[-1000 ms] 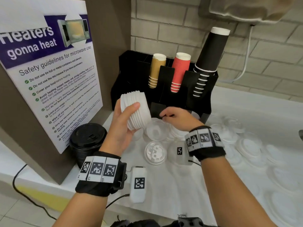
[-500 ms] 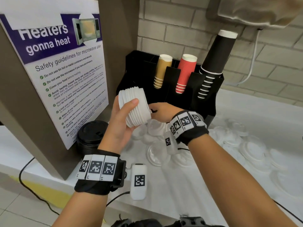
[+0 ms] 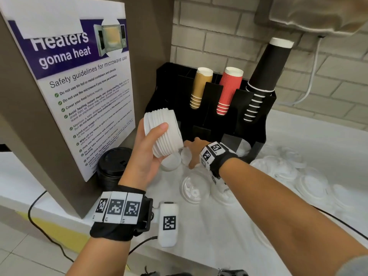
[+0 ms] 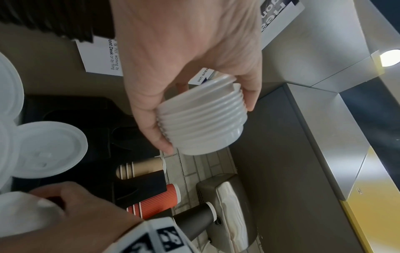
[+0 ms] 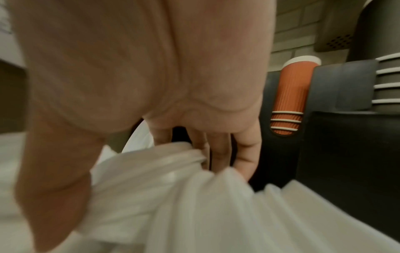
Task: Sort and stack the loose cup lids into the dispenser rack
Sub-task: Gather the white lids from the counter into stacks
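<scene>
A stack of white lids (image 3: 164, 134) is up in the air, tipped on its side, just in front of the black rack (image 3: 211, 108), and the left hand (image 3: 143, 154) has its thumb and fingers curled round it in a firm grip. The right hand (image 3: 192, 150) reaches down among loose white lids (image 3: 196, 189) on the white worktop (image 3: 219, 232) by the rack's foot, fingers on a lid, but I cannot tell if its grip holds it. Tan, red and black cups (image 3: 229, 90) stand in the rack.
</scene>
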Tool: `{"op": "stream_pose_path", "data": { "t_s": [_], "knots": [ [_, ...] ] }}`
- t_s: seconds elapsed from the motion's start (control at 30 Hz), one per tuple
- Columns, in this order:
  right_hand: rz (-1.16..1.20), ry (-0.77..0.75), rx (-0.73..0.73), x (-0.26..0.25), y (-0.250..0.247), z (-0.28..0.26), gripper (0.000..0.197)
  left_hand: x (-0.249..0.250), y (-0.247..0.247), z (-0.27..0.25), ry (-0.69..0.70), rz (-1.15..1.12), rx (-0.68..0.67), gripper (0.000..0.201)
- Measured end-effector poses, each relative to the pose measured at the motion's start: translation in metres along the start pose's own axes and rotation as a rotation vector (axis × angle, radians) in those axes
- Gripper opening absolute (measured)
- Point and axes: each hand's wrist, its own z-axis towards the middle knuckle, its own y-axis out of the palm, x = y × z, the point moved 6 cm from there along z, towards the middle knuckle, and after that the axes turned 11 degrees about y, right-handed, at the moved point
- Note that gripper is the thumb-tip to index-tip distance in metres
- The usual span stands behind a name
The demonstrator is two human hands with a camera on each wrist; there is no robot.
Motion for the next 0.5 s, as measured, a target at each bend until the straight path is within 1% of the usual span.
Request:
{"op": "stream_pose_path", "data": {
  "t_s": [0.13, 0.27, 0.37, 0.43, 0.5],
  "knots": [
    [0.263, -0.050, 0.005, 0.014, -0.025, -0.005, 0.079, 0.004, -0.002, 0.000, 0.009, 0.012, 0.006, 0.081],
    [0.481, -0.120, -0.015, 0.004, -0.043, -0.016, 0.079, 0.006, -0.001, -0.001, 0.008, 0.007, 0.008, 0.090],
    [0.647, -0.171, 0.008, 0.000, -0.051, -0.023, 0.066, 0.007, 0.000, 0.000, 0.010, 0.009, 0.018, 0.091],
    [0.685, -0.168, 0.034, 0.006, -0.056, -0.028, 0.058, 0.008, 0.001, 0.000, 0.014, 0.011, 0.023, 0.090],
    [0.607, -0.148, 0.058, 0.013, -0.057, -0.033, 0.050, 0.007, 0.002, -0.001, 0.013, 0.013, 0.022, 0.087]
  ]
}}
